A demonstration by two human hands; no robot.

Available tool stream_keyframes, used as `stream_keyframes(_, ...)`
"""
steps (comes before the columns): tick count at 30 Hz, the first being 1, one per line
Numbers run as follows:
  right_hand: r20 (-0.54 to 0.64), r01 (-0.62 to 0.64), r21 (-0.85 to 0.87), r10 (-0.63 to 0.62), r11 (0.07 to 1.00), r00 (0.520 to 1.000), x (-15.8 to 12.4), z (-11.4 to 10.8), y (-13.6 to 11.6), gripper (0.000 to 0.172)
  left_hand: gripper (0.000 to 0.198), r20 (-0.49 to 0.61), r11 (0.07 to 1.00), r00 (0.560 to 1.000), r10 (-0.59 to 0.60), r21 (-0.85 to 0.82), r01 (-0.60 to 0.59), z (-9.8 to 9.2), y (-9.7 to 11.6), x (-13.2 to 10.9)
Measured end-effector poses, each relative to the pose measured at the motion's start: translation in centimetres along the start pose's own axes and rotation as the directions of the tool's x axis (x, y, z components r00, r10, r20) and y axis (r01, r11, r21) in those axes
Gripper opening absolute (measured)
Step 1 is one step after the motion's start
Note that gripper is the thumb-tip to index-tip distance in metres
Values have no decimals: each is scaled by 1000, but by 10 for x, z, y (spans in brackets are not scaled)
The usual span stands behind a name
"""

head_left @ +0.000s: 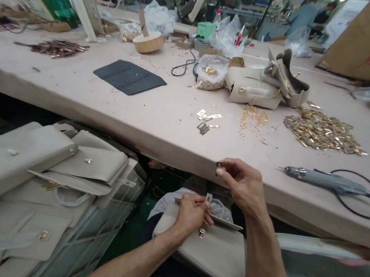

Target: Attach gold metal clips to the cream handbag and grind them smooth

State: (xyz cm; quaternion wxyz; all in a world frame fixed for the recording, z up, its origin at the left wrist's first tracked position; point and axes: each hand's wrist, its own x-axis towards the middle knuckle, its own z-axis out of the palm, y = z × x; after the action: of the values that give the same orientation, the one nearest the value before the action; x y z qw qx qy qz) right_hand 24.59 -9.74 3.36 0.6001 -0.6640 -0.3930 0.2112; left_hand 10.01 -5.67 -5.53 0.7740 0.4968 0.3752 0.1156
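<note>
Hands apart, right hand seemingly pinching.

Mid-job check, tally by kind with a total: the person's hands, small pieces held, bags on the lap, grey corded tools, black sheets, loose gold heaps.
Left hand and right hand: 2
Small held pieces: 2
Lap bag: 1
Grey corded tool: 1
Black sheet: 1
Loose gold heaps: 2
Total: 9

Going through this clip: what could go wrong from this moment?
The small piece pinched in the right hand could slip and fall past the edge of the table.
The beige bag, which seems to rest on the lap, might tilt if the left hand loosens its grip.
The grey tool lies near the table's front edge and might get knocked off.
</note>
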Motion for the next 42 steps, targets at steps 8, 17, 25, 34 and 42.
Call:
stream_keyframes(8, -219, -253, 98, 269, 962, 938, -78, 0, 46, 29, 30, 91, 1000, 996, 7, -5, -7, -3, 1, -5)
stream_keyframes(17, -77, -326, 125, 337, 937, 938, -83, 7, 58, 29, 24, 215, 999, 977, 11, -32, -5, -3, -1, -7)
stream_keyframes(25, -104, -357, 97, 367, 929, 925, -90, 9, 63, 34, 22, 232, 999, 973, 14, -52, -2, -3, -4, -7)
stream_keyframes(34, -103, -372, 116, 384, 921, 918, -92, 10, 64, 36, 23, 259, 998, 964, 54, -27, -49, -5, -7, -10)
stream_keyframes(42, -119, -358, 138, 375, 923, 919, -94, 11, 62, 37, 23, 246, 997, 966, 79, 5, -83, -4, -3, -16)
